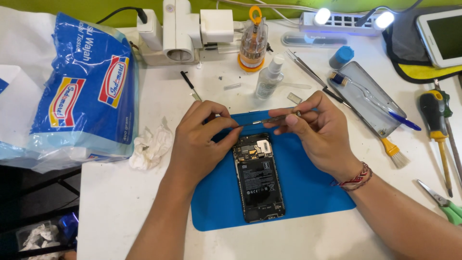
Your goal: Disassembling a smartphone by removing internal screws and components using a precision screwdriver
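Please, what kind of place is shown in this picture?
Probably a small phone-repair bench. An opened phone with its back removed lies on a blue work mat, both hands hold tweezers above it, and a screwdriver and a brush lie nearby on the white table.

An opened phone (259, 178) lies on a mat (308, 188) at the frame's centre. The left hand (199, 139) and right hand (320, 130) meet over its upper end, sharing tweezers (262, 120). A tissue pack (79, 91) sits at the left, a crumpled tissue (150, 147) beside it. A spray bottle (268, 77) stands above the mat, screwdrivers (438, 130) at far right.
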